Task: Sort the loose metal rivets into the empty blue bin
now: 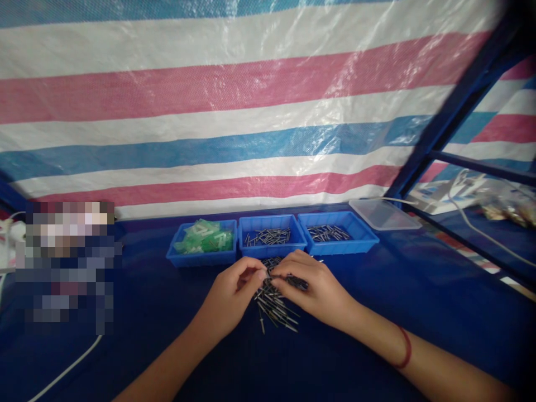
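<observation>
Pile of thin metal pins [274,307] on the blue tabletop [167,346], centre of the frame and a little below, lying loose and crossed, one or two strays at its lower edge. Both your hands are above it, partly covering its upper part. Your left hand [230,290], left of centre: thumb and forefinger bent into a ring, tips brought together on a small pale piece [268,274], too small to name. Your right hand [316,287], right of centre: fingers curled, thumb and forefinger nearly meeting beside that piece, a dark bunch of pins [297,282] showing between fingers and thumb; whether it is gripped or lies behind, you cannot tell from here. Red band [405,346] on your right wrist, lower right.

Just beyond your hands, three blue trays in a row. Left tray [201,259] holds green plastic packets [205,237]; middle tray [274,248] and right tray [345,247] each hold loose metal pins. Clear flat lid [385,215] just behind the right tray. White cable [67,368] at lower left, below a pixelated patch you cannot read. Striped sheet [209,134] fills the upper frame; dark blue metal frame [452,106] slants down the upper right
</observation>
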`<state>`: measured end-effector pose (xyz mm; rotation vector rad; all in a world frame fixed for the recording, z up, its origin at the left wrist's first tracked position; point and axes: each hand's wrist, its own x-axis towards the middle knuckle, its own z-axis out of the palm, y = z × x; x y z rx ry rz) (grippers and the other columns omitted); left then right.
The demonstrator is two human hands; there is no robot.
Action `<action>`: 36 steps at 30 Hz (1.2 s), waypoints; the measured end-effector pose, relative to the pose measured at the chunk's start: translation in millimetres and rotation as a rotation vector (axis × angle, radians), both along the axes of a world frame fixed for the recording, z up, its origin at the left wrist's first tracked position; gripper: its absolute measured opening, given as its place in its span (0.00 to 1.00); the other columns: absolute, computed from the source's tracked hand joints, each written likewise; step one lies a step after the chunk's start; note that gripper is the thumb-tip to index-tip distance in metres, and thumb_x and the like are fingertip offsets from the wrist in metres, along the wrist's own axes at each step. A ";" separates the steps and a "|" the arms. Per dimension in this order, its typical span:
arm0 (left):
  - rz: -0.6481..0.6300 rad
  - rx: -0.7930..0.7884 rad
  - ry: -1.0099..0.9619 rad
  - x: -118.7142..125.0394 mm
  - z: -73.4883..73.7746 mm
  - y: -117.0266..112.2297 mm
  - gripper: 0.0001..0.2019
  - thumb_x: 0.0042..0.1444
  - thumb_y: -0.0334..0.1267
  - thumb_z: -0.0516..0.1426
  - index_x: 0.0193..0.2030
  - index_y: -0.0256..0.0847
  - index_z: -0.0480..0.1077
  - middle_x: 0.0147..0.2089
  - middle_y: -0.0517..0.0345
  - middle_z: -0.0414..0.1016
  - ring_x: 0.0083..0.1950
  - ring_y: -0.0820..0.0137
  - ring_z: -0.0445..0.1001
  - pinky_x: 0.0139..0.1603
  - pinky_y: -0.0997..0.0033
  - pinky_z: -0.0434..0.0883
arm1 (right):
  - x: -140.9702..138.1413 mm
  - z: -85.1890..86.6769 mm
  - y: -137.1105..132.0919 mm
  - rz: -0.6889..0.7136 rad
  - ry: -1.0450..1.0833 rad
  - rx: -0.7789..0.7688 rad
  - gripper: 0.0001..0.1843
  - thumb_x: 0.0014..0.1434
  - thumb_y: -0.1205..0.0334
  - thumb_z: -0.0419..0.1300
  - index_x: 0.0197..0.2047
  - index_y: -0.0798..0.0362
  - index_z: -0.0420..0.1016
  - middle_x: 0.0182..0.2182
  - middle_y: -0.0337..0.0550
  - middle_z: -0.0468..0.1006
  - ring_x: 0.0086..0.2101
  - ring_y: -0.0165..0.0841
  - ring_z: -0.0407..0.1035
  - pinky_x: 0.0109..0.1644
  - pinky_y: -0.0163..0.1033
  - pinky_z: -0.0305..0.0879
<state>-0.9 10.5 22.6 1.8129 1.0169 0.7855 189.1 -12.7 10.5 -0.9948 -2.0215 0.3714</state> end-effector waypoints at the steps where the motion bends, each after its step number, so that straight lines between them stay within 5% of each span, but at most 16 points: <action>1: 0.010 -0.039 -0.052 0.9 -0.9 0.0 0.08 0.60 0.40 0.53 0.38 0.39 0.70 0.34 0.59 0.73 0.36 0.69 0.73 0.38 0.73 0.68 | -0.6 0.3 -0.7 -0.001 0.014 -0.007 0.04 0.59 0.63 0.59 0.37 0.51 0.75 0.32 0.42 0.78 0.34 0.33 0.70 0.40 0.41 0.64; 7: 0.055 -0.206 -0.228 6.0 -2.4 -2.5 0.10 0.59 0.42 0.54 0.40 0.37 0.68 0.33 0.58 0.74 0.35 0.69 0.74 0.38 0.72 0.69 | -1.8 4.5 -3.6 0.003 0.089 -0.064 0.06 0.60 0.65 0.57 0.34 0.51 0.75 0.29 0.41 0.77 0.33 0.32 0.70 0.38 0.39 0.65; 22: -0.040 -0.237 -0.141 10.5 -6.2 -10.1 0.09 0.60 0.41 0.52 0.41 0.37 0.68 0.34 0.59 0.72 0.33 0.71 0.73 0.34 0.75 0.67 | -1.1 3.0 -3.8 -0.077 0.305 -0.169 0.06 0.60 0.60 0.57 0.33 0.51 0.74 0.28 0.40 0.74 0.30 0.31 0.68 0.33 0.37 0.66; 25: -0.034 -0.202 -0.085 10.0 -7.0 -10.1 0.12 0.60 0.41 0.52 0.46 0.38 0.69 0.37 0.57 0.74 0.35 0.71 0.74 0.35 0.74 0.67 | -1.1 4.1 -4.6 -0.067 0.294 -0.179 0.07 0.60 0.60 0.57 0.33 0.51 0.74 0.29 0.41 0.75 0.31 0.32 0.69 0.35 0.38 0.67; 36: 0.060 0.044 0.016 6.1 -12.5 -11.7 0.08 0.60 0.40 0.53 0.41 0.40 0.70 0.31 0.61 0.73 0.33 0.71 0.72 0.35 0.75 0.67 | -1.6 2.3 -4.8 -0.051 0.250 -0.170 0.05 0.60 0.64 0.56 0.36 0.52 0.73 0.31 0.41 0.75 0.32 0.31 0.68 0.35 0.38 0.65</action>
